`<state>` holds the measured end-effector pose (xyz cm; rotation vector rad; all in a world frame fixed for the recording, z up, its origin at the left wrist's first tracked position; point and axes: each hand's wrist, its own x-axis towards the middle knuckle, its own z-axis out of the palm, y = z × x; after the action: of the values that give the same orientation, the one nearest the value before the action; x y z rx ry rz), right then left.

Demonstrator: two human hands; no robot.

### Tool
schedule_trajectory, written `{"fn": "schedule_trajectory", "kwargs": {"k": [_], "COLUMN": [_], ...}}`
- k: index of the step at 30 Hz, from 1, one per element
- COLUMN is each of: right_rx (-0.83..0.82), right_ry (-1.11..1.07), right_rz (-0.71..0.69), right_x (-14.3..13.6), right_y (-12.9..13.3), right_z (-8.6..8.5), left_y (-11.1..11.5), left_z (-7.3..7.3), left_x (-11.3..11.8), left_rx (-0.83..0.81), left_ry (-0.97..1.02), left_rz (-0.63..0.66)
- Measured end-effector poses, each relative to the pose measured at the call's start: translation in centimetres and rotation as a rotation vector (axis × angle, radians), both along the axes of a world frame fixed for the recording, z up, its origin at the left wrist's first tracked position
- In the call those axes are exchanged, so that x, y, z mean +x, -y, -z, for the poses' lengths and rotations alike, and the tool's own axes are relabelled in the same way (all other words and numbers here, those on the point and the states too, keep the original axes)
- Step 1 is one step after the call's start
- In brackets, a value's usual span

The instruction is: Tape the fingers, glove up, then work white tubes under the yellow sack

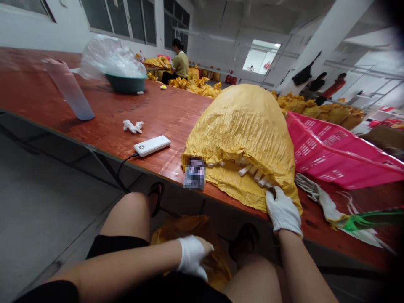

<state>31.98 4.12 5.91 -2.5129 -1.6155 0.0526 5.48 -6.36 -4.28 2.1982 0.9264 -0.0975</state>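
Note:
A large yellow woven sack (243,122) lies on the red-brown table with its mouth facing me. Several short white tubes (252,170) show inside the opening. My right hand (284,212), in a white glove, is at the right side of the mouth, its fingers bent against the tube ends and the sack's lip. Whatever is between those fingertips is hidden. Lower down, my left hand (194,256), also gloved with bare fingertips, hovers over another yellow sack (217,269) between my legs. Its fingers look apart, with nothing visible in them.
A pixelated card (194,173) overlaps the sack's left corner. Left of it are a white power bank (152,146) with a cable, crumpled tissue (133,126), a tumbler (71,90) and a green basin (126,83). A pink basket (341,155) stands right. A person (181,65) sits beyond.

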Motion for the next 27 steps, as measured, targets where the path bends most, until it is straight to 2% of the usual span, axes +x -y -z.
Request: {"fn": "schedule_trajectory", "kwargs": {"k": [2, 5, 8, 10, 12, 15, 17, 21, 25, 27], "right_rx": [0.000, 0.010, 0.035, 0.060, 0.096, 0.158, 0.186, 0.235, 0.227, 0.149], "right_ry": [0.016, 0.024, 0.024, 0.023, 0.016, 0.001, 0.002, 0.026, 0.089, 0.215], "right_rz": [0.016, 0.036, 0.047, 0.053, 0.045, 0.006, -0.018, -0.060, -0.184, -0.255], "right_x": [0.1, 0.1, 0.2, 0.3, 0.4, 0.7, 0.9, 1.1, 0.2, -0.5], "right_y": [-0.2, -0.4, -0.6, -0.6, -0.7, -0.7, -0.5, -0.1, -0.3, -1.3], "right_z": [0.3, 0.8, 1.1, 1.3, 1.5, 1.9, 2.3, 2.6, 1.4, 0.4], "left_y": [2.0, 3.9, 3.7, 2.8, 1.4, -0.7, -2.0, -3.7, -3.8, -3.5], "left_z": [2.2, 5.1, 6.4, 5.9, 4.6, 2.3, 1.2, 0.0, -1.4, -2.1], "left_x": [3.5, 7.9, 9.6, 9.1, 8.1, 6.7, 5.8, 3.4, 0.2, -0.8], "left_rx": [0.014, -0.002, 0.012, 0.036, 0.047, 0.031, 0.026, -0.086, -0.062, -0.045], "left_ry": [0.075, -0.017, 0.012, -0.017, -0.121, -0.302, -0.363, -0.452, -0.367, -0.287], "left_rz": [0.114, 0.240, 0.317, 0.352, 0.356, 0.227, 0.186, 0.229, 0.155, 0.149]}}
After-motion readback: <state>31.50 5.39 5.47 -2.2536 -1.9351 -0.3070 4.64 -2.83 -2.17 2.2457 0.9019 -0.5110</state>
